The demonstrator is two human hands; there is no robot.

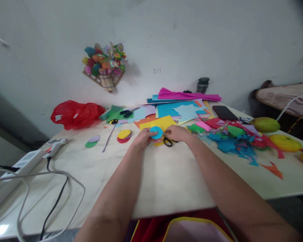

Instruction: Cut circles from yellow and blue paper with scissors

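My left hand (142, 137) pinches a blue paper circle (156, 132) between thumb and fingers, above the table. Close by on the right, my right hand (178, 132) has its fingers drawn together near the circle's edge; what they grip, if anything, is too small to make out. Black-handled scissors (167, 142) show just under the right hand, handles toward me and blades mostly hidden. Behind both hands lies a sheet of yellow paper (166, 122). A stack of yellow and red paper circles (124, 135) rests left of my left hand, with a lilac and green pair (92, 141) farther left.
Paper scraps (234, 137) heap on the right beside mangoes (265, 124) and a dark phone (224, 113). Coloured sheets (166, 109) and a second pair of scissors (127, 112) lie behind. A red plastic bag (75, 114), power strip (22, 168) and cables occupy the left.
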